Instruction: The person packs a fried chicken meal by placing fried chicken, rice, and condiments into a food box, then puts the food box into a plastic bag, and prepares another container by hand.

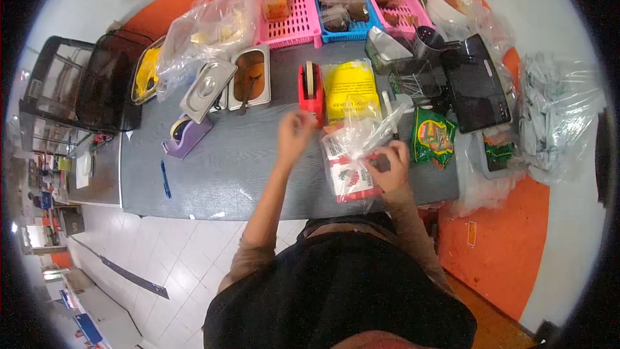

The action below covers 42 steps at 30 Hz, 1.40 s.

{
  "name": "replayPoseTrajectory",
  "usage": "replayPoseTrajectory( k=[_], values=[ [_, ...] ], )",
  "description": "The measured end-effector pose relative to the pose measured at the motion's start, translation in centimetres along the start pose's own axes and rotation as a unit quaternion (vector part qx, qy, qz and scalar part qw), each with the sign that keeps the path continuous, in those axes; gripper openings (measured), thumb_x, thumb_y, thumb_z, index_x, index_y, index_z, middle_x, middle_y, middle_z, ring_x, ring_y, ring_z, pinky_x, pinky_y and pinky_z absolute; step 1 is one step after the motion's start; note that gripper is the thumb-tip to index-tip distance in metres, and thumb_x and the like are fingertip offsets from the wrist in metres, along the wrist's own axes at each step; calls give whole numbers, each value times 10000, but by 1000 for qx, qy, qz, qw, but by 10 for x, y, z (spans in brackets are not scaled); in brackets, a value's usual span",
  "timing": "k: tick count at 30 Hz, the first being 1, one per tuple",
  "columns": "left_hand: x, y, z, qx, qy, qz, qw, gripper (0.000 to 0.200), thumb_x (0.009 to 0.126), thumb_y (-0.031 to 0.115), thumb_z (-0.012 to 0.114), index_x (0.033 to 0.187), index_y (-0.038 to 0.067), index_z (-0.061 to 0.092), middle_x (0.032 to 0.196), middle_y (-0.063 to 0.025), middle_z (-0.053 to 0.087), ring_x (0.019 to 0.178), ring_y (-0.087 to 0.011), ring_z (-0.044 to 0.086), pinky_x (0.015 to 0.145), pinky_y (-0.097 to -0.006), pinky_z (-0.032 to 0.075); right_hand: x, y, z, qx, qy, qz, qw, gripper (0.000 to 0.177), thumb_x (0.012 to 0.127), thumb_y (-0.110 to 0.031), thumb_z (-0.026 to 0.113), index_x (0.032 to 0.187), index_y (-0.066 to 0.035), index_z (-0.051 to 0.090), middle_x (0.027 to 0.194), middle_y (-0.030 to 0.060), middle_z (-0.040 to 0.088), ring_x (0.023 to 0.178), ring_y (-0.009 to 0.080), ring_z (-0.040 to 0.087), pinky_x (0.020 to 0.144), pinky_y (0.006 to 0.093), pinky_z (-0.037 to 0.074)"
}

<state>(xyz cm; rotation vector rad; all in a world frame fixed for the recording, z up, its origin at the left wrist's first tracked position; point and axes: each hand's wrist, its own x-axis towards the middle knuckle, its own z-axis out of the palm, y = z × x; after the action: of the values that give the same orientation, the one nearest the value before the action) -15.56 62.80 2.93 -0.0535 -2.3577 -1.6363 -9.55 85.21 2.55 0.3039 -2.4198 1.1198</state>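
On the dark table lies a clear plastic bag with a red and white packet inside. My right hand pinches the gathered neck of this bag. Close to the front of a red tape dispenser is my left hand, blurred by motion; whether its fingers hold anything is too unclear to tell. A yellow printed packet sits just beyond the clear bag. To the right of my right hand lies a green packet.
Pink baskets and a blue basket line the back. Metal food container, its lid, a purple tape dispenser and a blue pen are leftward. A black device stands right.
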Motion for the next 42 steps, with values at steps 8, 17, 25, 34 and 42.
replayPoseTrajectory(
  k=[8, 17, 25, 34, 42],
  values=[
    [26, -53, 11, -219, 90, -215, 947, 141, 676, 185, 616, 651, 46, 613, 878, -76, 546, 917, -168, 470, 774, -313, 351, -27, 17, -18, 26, -49, -15, 998, 257, 576, -73, 664, 798, -39, 540, 881, 124, 430, 820, 265, 447, 718, 343, 371],
    [-25, -57, 39, 255, 238, -24, 937, 212, 717, 212, 565, 833, 38, 535, 806, -81, 567, 787, -282, 495, 744, -412, 328, -3, 33, -20, 48, -100, -5, 994, 204, 626, -42, 618, 813, -38, 538, 866, 120, 458, 820, 271, 455, 717, 354, 372],
    [32, -22, 25, 284, 156, -87, 942, 564, 697, 253, 606, 1136, 86, 292, 726, -27, 594, 766, -236, 530, 700, -379, 346, 9, 38, -7, 93, -181, -46, 978, 204, 646, -54, 604, 832, -23, 528, 861, 129, 471, 815, 297, 453, 706, 364, 378],
    [-32, -27, 45, 145, 205, -154, 956, 630, 670, 171, 624, 1143, 69, 220, 628, -11, 571, 663, -167, 542, 756, -389, 310, 12, 37, -6, -12, -227, -29, 973, 554, 664, -289, 607, 1100, -14, 406, 1120, 200, 358, 1054, 360, 308, 869, 446, 260],
    [-42, -99, 18, 48, 164, -63, 983, 459, 757, 76, 549, 1088, 27, 235, 832, -120, 532, 826, -162, 490, 668, -264, 384, -9, 20, 58, -80, -129, -25, 988, 557, 678, -351, 574, 1129, -68, 410, 1176, 212, 334, 1122, 365, 257, 916, 465, 203]
  ],
)
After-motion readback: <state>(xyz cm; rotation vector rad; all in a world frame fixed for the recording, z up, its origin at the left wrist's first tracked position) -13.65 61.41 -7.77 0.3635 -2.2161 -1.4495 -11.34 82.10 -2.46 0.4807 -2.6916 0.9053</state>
